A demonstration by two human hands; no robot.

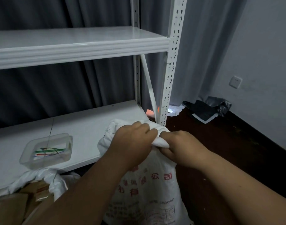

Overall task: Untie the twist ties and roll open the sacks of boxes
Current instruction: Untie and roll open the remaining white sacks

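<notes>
**Both hands gripping bunched neck of white sack**

Head view: left hand (135,140) curled around the gathered top of the white woven sack (148,192), fingers wrapped over the bunched cloth; right hand (179,148) pinches the same twisted neck from the other side, knuckles nearly touching the left; sack stands upright on the dark floor (220,151) just in front of the lower shelf (83,132) of a white metal rack, red print on its front; no tie visible at the neck, hidden by the fingers; second sack (41,177) at lower left, its mouth rolled back, brown cardboard boxes (12,207) showing inside; clear plastic tray (46,150) on the lower shelf holds green and red twist ties (49,151); upper shelf (77,46) bare; grey curtain (57,88) behind the rack; black plastic bag (208,108) on the floor by the wall, wall socket (235,82) above it.
</notes>
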